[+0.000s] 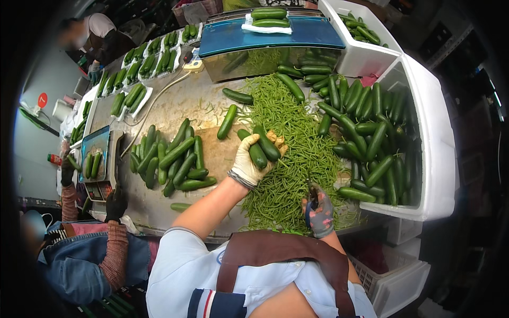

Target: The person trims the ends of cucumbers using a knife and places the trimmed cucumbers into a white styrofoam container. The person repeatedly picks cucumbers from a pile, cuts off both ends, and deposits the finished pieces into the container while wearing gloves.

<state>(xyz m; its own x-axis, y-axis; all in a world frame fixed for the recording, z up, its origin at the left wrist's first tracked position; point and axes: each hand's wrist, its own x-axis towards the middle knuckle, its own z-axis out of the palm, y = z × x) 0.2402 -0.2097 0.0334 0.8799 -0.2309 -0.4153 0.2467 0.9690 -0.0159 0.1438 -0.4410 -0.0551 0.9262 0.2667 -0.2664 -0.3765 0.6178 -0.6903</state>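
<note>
My left hand [248, 163], in a cream glove, grips two dark green cucumbers [263, 148] side by side above the work table. My right hand [320, 214], in a grey glove with pink patches, holds a pair of small dark-handled snips [312, 194]; whether the blades are apart is too small to tell. Beneath both hands spreads a thick heap of thin green stem-like pieces [278, 198]. Two loose cucumbers [227, 122] lie just beyond my left hand. A pile of cucumbers [175, 155] rests on the metal table to the left.
At right, a white foam box [437, 159] lies tipped with cucumbers spilling out; another foam box [358, 59] stands behind. A blue-topped stand [222, 37] is at the back. Left are a scale [115, 159], a cable [159, 93], cucumbers on white trays [145, 99] and two co-workers [83, 258].
</note>
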